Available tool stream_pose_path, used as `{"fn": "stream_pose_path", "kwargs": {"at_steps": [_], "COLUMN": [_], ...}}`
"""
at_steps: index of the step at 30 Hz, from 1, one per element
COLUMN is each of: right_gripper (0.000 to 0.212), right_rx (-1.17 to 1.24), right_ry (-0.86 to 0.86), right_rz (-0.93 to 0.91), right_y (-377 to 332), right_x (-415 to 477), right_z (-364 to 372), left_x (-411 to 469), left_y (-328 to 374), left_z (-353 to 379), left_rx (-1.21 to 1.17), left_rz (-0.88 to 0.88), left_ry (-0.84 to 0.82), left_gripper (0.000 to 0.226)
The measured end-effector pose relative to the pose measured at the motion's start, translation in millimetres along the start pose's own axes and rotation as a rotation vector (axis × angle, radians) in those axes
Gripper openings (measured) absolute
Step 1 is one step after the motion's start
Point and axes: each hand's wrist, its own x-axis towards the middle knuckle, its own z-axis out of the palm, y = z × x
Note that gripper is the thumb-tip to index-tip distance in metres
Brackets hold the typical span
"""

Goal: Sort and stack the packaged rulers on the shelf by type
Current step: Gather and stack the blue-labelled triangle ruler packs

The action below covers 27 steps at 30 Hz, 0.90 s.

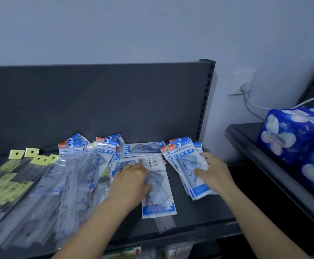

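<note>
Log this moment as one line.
left hand: on centre pack | right hand: resting on right stack | shelf: long-ruler packs at left
</note>
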Motion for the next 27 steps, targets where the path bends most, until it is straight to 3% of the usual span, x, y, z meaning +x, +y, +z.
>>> {"fn": "stream_pose_path", "kwargs": {"at_steps": [5,8,13,19,23,27], "right_gripper": [0.059,0.055,0.051,0.046,0.04,0.041], "right_rx": [-0.229,-0.282,-0.355,-0.33,-0.285,-0.235], "right_ry": [-0.023,-0.041,-0.054,-0.007,0.026,-0.05], "right_rz": [-0.045,-0.047,-0.048,-0.139,-0.269,-0.345], "right_y": [-9,-13,-16,-27,-42,-58], "right_x": [-2,-3,-6,-10,-15,-22], "right_z": [6,7,8,7,15,28], "left_x": [4,12,19,14,10,2], "left_y": [-19,-32,-47,-54,-63,-75], "left_z": [2,4,1,-12,-25,-41], "left_rx": [0.088,0.171,0.19,0.22,0.238,0.266], "left_rz": [-0.046,-0.101,-0.117,-0.061,-0.1,-0.114], "left_ry": [0.074,-0.012,-0.022,0.056,0.194,0.229], "left_gripper": [0.045,0.047,0.028,0.037,0.031,0.023]}}
